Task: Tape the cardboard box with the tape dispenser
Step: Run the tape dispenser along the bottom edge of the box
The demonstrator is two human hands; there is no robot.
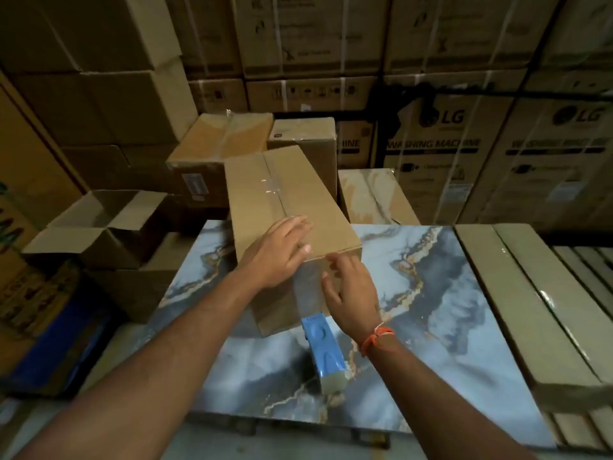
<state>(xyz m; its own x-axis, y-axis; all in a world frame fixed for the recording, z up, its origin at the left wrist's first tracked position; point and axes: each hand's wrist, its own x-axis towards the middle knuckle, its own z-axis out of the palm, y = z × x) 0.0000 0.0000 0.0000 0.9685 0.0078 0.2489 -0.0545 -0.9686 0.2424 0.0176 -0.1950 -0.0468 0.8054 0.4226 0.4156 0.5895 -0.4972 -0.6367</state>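
A long brown cardboard box (262,194) lies on a blue marbled slab (431,293), with clear tape along its top seam and down its near end. My left hand (278,250) rests flat, fingers spread, on the box's top near corner. My right hand (351,290) is open with its fingers touching the box's near end, beside the strip of tape. The blue tape dispenser (323,348) lies on the slab just below the box, still joined to the tape, and neither hand holds it.
An open cardboard box (99,224) stands at the left. Taped boxes (215,151) sit behind the long box. Tall stacked cartons, some marked LG (447,144), wall the back. Wrapped flat packs (537,310) lie along the slab's right side.
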